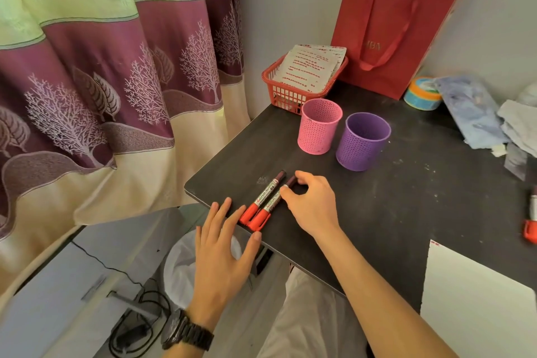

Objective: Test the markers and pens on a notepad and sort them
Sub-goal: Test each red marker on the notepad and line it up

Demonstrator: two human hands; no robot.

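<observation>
Lower centre of frame: left hand, back up, fingers straight and spread, holding nothing. Its fingertips lie just beside the red caps of two markers; whether they touch cannot be told. A dark watch is on that wrist.

Lower right: white notepad on the dark table.

Centre: first marker and second marker lie side by side, touching, near the table's left corner, with caps toward the person. Right hand is curled over the second marker's dark far end, thumb and forefinger pinching it. Both markers rest on the table.

Right edge: third marker, red-capped and partly cut off.

Farther, upper centre: pink cup and purple cup, upright and just apart. Behind them are a red basket holding printed sheets and a red bag against the wall.
</observation>
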